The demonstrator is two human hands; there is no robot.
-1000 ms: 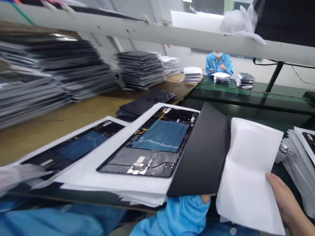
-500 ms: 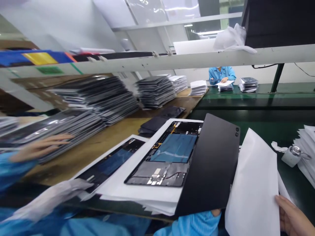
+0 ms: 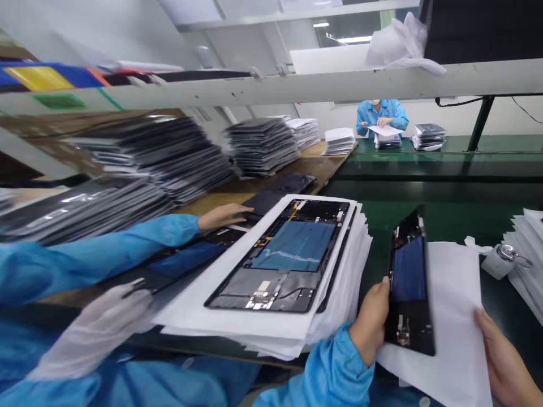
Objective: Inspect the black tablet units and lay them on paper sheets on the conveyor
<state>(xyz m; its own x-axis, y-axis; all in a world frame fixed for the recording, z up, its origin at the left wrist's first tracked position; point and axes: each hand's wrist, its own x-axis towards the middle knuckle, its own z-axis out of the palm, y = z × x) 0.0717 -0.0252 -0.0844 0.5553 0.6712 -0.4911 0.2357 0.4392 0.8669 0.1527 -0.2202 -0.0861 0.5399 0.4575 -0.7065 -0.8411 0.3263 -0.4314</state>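
My left hand (image 3: 372, 317), in a blue sleeve, is closed on the left edge of a tablet housing (image 3: 408, 282). The housing stands steeply tilted, its inner side with blue film and small parts facing left. Just beside it, my right hand (image 3: 504, 353) grips the right edge of a white paper sheet (image 3: 458, 305); its fingers are partly behind the sheet. The sheet lies behind and below the housing. Left of my hands, another tablet housing (image 3: 292, 249) rests open side up on a stack of white sheets (image 3: 186, 316).
A co-worker's gloved hand (image 3: 102, 322) and bare hand (image 3: 223, 216) handle another housing at left. Piles of dark panels (image 3: 263, 147) stand behind. A metal-topped bottle (image 3: 500, 260) and more paper sheets (image 3: 526, 254) are at right. A shelf beam (image 3: 254, 87) crosses above.
My left hand has carried the tablet housing right, off the stack, and turned its inner side into view. The sheet in my right hand has lowered. The co-worker's bare hand has reached right.
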